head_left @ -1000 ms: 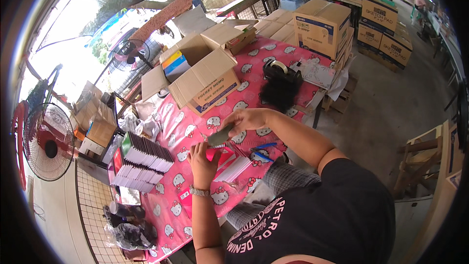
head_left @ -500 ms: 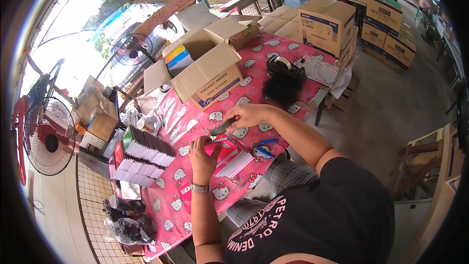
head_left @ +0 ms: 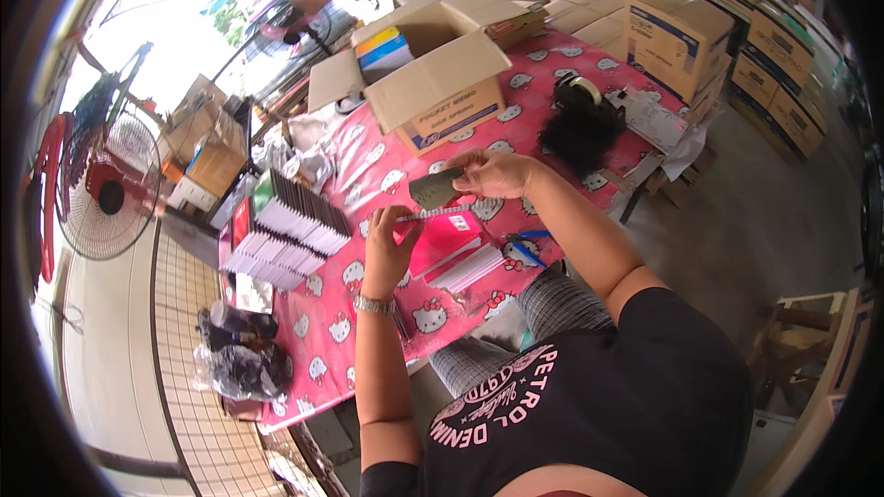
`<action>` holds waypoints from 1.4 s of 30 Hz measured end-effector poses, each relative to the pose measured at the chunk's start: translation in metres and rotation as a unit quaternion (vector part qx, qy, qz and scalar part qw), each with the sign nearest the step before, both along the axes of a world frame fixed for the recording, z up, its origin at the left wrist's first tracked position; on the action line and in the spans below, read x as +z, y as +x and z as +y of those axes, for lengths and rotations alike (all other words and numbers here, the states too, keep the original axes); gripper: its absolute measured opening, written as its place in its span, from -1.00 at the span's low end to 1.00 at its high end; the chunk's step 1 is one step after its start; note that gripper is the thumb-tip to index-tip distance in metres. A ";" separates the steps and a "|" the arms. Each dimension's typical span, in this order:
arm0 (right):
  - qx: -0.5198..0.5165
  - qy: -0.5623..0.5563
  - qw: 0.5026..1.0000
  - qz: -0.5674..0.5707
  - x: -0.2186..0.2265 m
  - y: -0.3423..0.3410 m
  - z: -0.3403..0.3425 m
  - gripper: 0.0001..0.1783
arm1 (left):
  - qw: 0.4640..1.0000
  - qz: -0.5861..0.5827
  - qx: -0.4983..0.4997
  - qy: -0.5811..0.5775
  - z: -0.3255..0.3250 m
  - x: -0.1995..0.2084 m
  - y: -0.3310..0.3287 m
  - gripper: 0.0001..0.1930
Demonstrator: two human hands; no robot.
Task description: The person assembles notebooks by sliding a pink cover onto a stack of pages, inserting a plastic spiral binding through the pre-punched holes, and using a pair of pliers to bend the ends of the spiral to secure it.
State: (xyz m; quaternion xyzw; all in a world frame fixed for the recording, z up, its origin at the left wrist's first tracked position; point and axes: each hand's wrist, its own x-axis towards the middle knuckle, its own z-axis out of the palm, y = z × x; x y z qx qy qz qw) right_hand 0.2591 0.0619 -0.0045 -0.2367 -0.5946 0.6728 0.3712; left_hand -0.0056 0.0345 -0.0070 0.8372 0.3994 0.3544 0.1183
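My right hand (head_left: 497, 175) pinches a flat, dark grey-green piece (head_left: 435, 190) by its right end; I cannot tell its exact kind. It is held just above a pink-covered notebook (head_left: 440, 244) with a spiral binding along its far edge. My left hand (head_left: 390, 237), with a watch on the wrist, grips the left end of that binding between thumb and fingers. White page edges (head_left: 471, 270) show at the near side of the notebook. A blue-handled tool (head_left: 527, 248) lies to its right.
Stacked notebooks (head_left: 293, 221) stand on the left of the pink patterned tablecloth (head_left: 368, 175). Behind is an open carton (head_left: 451, 110). A tape dispenser (head_left: 578, 90) and a black fluffy bundle (head_left: 582, 136) lie at right. A fan (head_left: 112, 193) stands far left.
My right hand has lifted the dark piece up from the binding, so its flat face shows. My left hand stays on the notebook. The whole view has shifted slightly.
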 end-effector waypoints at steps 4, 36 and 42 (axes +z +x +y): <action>-0.009 0.008 1.000 0.024 -0.007 -0.006 0.004 -0.66 | 0.995 -0.049 0.004 -0.087 0.000 -0.002 0.005 -0.73; -0.351 0.470 0.740 -0.329 -0.017 -0.076 -0.114 -0.36 | 0.876 -0.445 0.058 -0.178 -0.030 -0.056 0.005 -0.86; -0.365 0.451 0.765 -0.281 -0.023 -0.076 -0.117 -0.40 | 0.915 -0.384 0.101 -0.076 -0.041 -0.050 0.013 -0.84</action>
